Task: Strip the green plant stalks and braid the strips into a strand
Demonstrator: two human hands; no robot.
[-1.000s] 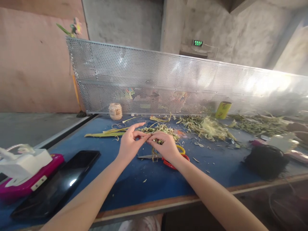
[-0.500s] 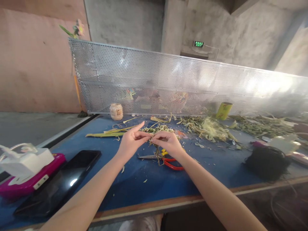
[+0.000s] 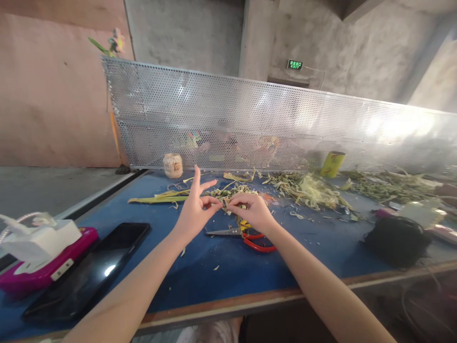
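My left hand [image 3: 194, 209] pinches with thumb and index finger, its other fingers raised and spread. Facing it, my right hand [image 3: 253, 209] is closed in a pinch as well. The fingertips of both nearly meet over a tiny dark piece, too small to name. Just below lies a pair of scissors [image 3: 257, 245] with red handles, blades pointing left and a bit of yellow near the pivot. Behind the hands is a heap of shredded plant strips [image 3: 233, 190]. Long pale green stalks [image 3: 157, 200] lie to the left of it.
On the blue table [image 3: 214, 286] a black phone [image 3: 89, 271] and a magenta power strip [image 3: 76, 252] with white chargers lie at left. Beyond are a jar [image 3: 173, 165], leaf piles [image 3: 307, 190], a yellow-green can [image 3: 332, 165] and a perforated metal screen [image 3: 214, 105]. A black bundle [image 3: 396, 242] sits right.
My left hand's free fingers have lifted and spread apart. The drooping strands over the scissors' blades are mostly gone from there. Both hands stay at nearly the same spot.
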